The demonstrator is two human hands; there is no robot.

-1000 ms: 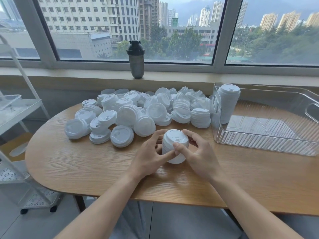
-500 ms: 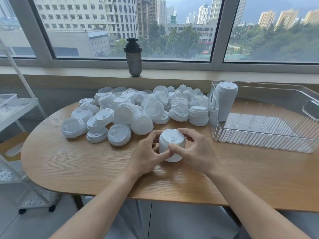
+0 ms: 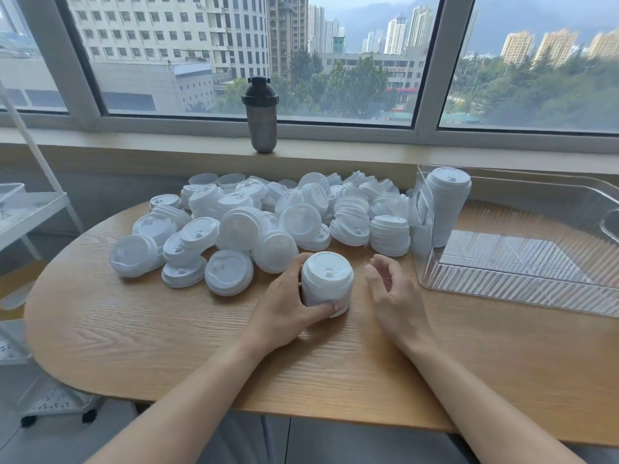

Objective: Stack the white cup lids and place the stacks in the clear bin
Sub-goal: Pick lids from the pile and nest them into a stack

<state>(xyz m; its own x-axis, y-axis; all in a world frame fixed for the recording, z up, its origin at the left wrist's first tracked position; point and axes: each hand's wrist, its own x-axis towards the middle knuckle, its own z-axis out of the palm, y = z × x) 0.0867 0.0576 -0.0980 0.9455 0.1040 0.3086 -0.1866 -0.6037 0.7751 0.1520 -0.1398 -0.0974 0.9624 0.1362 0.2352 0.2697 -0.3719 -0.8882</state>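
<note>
Right hand (image 3: 395,296) has let go, fingers loosely open; left hand (image 3: 284,309) alone grips the upright lid stack (image 3: 327,283) at centre; clear bin (image 3: 502,289) lies right, nearer the free hand.

Wooden table (image 3: 134,346) before me; wide window (image 3: 335,61) ahead, daylight, towers; white shelf cart (image 3: 30,209) at my left.

Two bare forearms enter from the bottom edge — no sleeves visible up to where they leave the picture. Left hand (image 3: 284,306) and right hand (image 3: 397,296): no rings, watch, bands or gloves visible. Nails short, unpainted as far as can be told. Below the table's near edge, between the arms, grey fabric with a vertical seam — likely trousers, too little shows to tell more.
</note>
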